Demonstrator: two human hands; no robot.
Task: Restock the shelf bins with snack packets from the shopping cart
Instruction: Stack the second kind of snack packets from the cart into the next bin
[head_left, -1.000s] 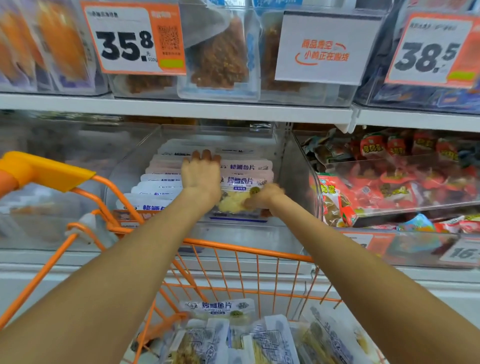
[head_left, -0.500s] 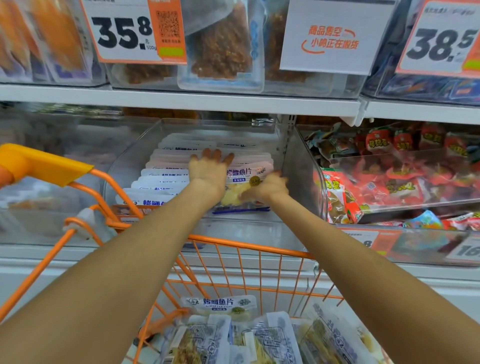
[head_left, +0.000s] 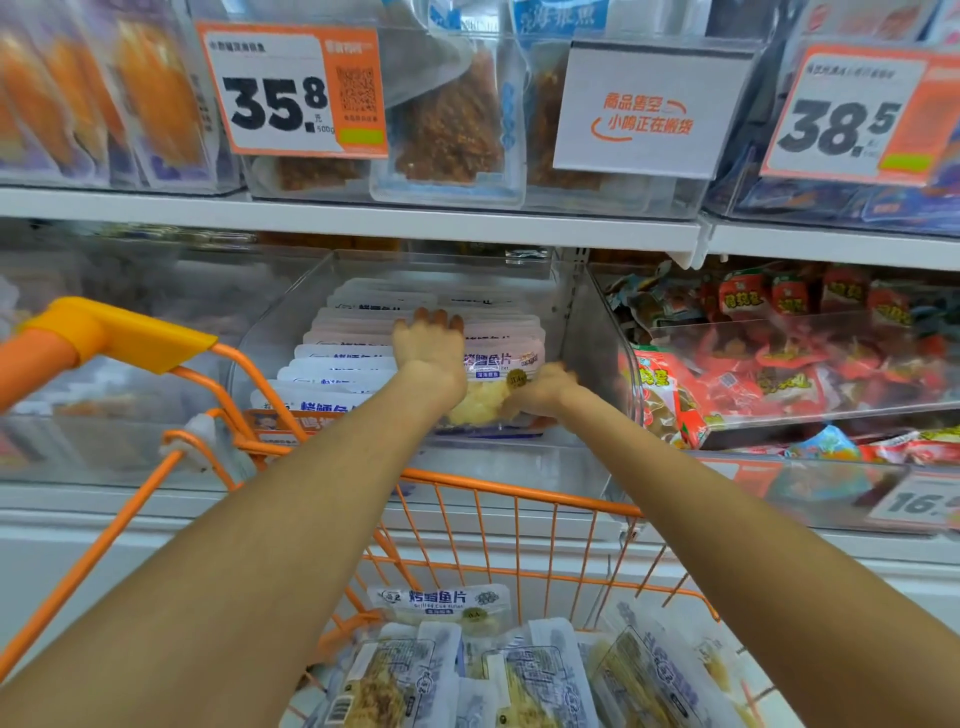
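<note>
A clear shelf bin (head_left: 311, 280) holds rows of white fish-snack packets (head_left: 337, 358) standing on edge. My left hand (head_left: 428, 340) lies flat with straight fingers on the packet tops, pressing toward the back. My right hand (head_left: 540, 389) grips the front packet (head_left: 498, 364), white with blue print and a window of yellow flakes, at its lower right. The orange shopping cart (head_left: 519, 493) sits below, with several more packets (head_left: 441, 603) in its basket.
The right-hand bin (head_left: 779, 332) is full of red snack packs. The upper shelf (head_left: 363, 218) carries bins with price tags 35.8 and 38.5. The cart's yellow handle (head_left: 119, 327) juts up at left.
My left hand has slid farther back over the packet tops with fingers spread. The right hand has stayed on the front packet, which now stands a little more upright.
</note>
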